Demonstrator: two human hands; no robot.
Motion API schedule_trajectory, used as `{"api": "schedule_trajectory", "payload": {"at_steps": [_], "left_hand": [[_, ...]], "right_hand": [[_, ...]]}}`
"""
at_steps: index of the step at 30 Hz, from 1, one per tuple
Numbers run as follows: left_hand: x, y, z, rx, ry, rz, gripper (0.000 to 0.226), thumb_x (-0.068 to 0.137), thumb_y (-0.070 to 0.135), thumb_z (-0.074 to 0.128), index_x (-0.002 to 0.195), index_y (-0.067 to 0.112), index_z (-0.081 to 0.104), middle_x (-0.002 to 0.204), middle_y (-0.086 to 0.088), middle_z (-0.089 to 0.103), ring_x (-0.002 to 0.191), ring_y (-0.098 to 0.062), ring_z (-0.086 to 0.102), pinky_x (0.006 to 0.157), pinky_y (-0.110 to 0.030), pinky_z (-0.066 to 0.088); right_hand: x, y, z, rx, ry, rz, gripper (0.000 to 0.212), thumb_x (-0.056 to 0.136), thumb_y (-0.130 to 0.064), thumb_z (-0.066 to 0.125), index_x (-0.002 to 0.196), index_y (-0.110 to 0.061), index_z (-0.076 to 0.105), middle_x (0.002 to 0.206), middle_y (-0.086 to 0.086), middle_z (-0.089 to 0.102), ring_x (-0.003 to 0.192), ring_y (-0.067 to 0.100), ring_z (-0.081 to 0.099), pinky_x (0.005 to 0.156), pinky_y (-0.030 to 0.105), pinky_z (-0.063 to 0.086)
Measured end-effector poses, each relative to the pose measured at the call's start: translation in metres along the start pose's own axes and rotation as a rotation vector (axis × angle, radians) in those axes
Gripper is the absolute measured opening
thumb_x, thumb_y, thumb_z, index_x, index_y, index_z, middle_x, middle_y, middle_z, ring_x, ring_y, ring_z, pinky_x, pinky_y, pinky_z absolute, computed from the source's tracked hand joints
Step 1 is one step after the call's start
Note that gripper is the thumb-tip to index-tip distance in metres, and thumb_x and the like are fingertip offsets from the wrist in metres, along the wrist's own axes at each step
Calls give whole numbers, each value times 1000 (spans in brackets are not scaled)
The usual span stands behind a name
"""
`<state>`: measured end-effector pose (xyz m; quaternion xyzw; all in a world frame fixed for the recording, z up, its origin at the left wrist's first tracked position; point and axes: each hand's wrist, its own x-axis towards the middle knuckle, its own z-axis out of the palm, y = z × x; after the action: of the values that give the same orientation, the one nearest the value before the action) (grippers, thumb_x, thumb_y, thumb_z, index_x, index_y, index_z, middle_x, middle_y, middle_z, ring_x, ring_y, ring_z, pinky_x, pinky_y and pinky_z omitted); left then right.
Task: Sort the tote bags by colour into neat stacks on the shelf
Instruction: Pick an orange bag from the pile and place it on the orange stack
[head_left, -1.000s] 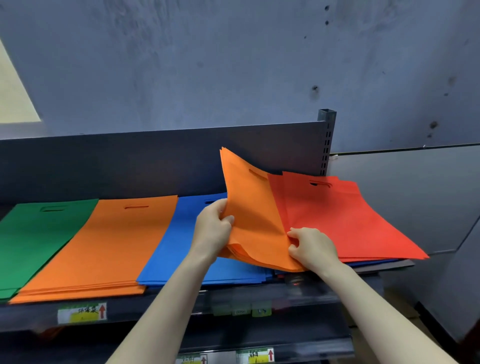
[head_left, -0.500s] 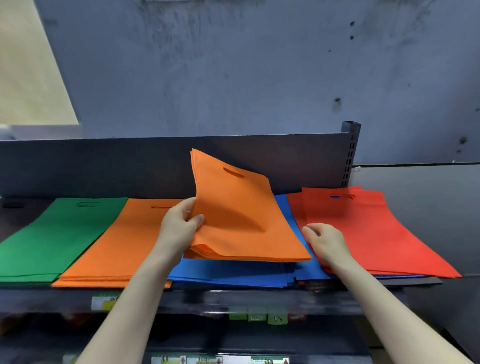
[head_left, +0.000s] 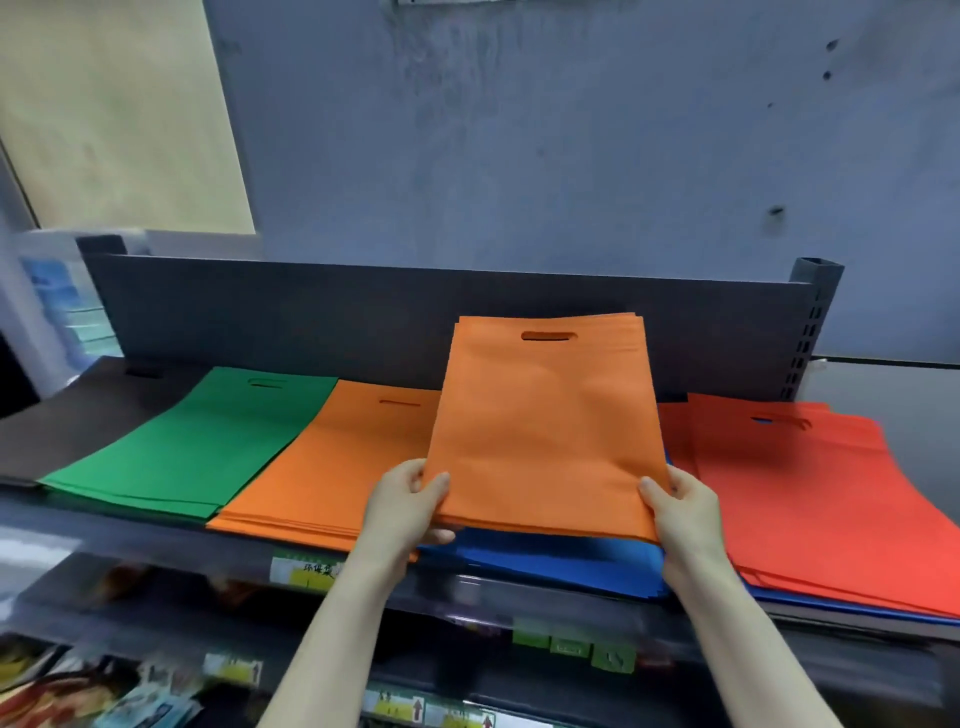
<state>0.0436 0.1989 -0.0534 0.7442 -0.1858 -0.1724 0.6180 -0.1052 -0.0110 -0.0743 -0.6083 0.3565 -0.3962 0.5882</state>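
You grip orange bags (head_left: 545, 431) w/ L hand (head_left: 410, 499) + R hand (head_left: 685, 512), over blue stack (head_left: 561, 564) | shelf (head_left: 78, 415): orange stack (head_left: 332, 467), green stack (head_left: 208, 441) left of blue; red stack (head_left: 810, 493) right

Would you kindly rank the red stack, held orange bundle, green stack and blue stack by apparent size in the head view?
1. red stack
2. held orange bundle, though nearer the camera, so unsure
3. green stack
4. blue stack, mostly covered
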Motion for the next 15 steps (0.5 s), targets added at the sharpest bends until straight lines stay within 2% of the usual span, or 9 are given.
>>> {"api": "schedule_trajectory", "payload": {"at_steps": [2,4,6,8,12,15], "left_hand": [[-1,-9,-5,-16,66,-26,29,99,17,50,126,10,54,114,-13,62,56,-18,68,42,-22,49],[-2,-14,-11,3,160,-5,29,100,18,47,127,12,53,110,-8,65,50,-17,65,44,-25,49],[-4,-16,-21,48,233,19,29,100,18,46,128,14,53,96,4,65,49,-16,62,48,-29,51],[-5,-21,-36,108,278,31,30,101,17,45,129,14,54,85,14,61,48,-16,61,50,-30,52],[0,-29,-69,188,309,27,28,101,19,44,126,17,55,85,10,64,48,-14,62,47,-26,52],[8,-32,-95,232,316,21,29,101,19,44,128,18,54,83,10,64,49,-14,63,46,-24,50]], "right_hand": [[-5,4,8,-61,27,-41,19,91,-2,51,91,-13,67,79,0,65,76,23,58,73,40,47],[-14,4,21,-106,30,-75,17,92,-5,52,96,-14,65,82,-3,66,81,24,61,77,44,50],[-26,2,37,-140,33,-100,17,93,-6,51,96,-18,63,84,-6,65,83,22,62,77,41,49],[-38,4,53,-156,26,-107,19,94,-6,50,103,-16,64,87,-7,65,85,19,61,76,35,47],[-52,12,86,-242,29,-111,27,94,-10,51,118,-9,63,106,4,68,102,24,62,88,39,49],[-63,8,112,-271,18,-111,28,94,-9,51,119,-11,62,103,1,66,99,21,60,83,33,45]]}}
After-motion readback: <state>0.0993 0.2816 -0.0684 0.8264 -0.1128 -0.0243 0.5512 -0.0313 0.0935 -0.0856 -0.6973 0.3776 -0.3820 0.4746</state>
